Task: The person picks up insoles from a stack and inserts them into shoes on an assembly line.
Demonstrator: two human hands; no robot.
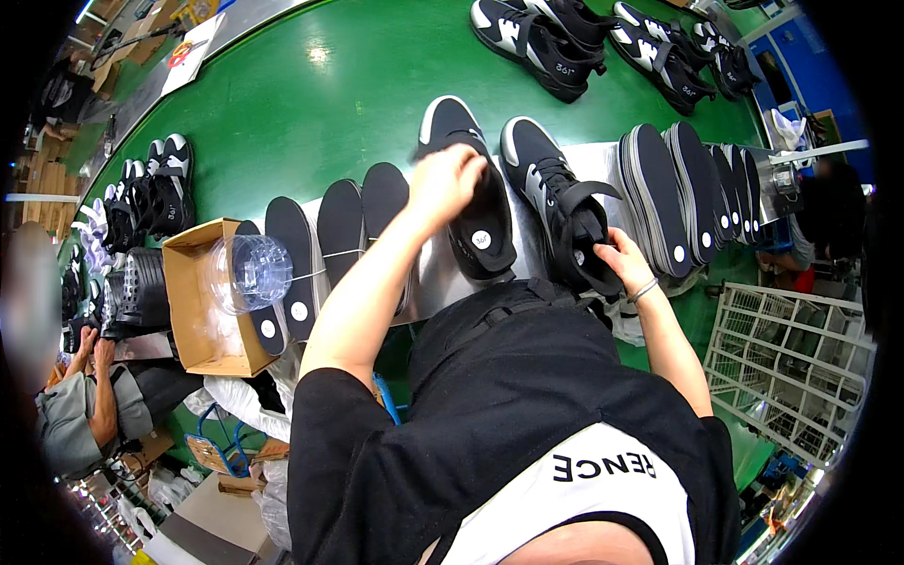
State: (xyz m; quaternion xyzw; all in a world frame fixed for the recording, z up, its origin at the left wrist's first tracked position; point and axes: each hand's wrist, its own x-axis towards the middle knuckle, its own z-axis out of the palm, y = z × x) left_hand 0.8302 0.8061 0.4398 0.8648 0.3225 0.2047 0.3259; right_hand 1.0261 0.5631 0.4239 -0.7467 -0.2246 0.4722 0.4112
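Black left shoe [492, 209] and right shoe [556, 188] sit on the tabletop [363, 89], heels wearer-side, likely for easy reach. Left hand [443, 191]: curled grip, hold unclear. Right hand [625, 261]: partly closed grip on right shoe's collar.

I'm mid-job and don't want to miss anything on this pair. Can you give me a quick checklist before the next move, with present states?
1. Left hand at the left shoe: ok, over its opening; exact finger contact is blurred.
2. Right hand on the right shoe: ok, at its collar.
3. Insole in the left shoe: ok, white round sticker facing up at the heel.
4. Insole in the right shoe: cannot tell, the inside is too dark and partly hidden.
5. Strap on the right shoe lying flat: not ok, it sticks out sideways.
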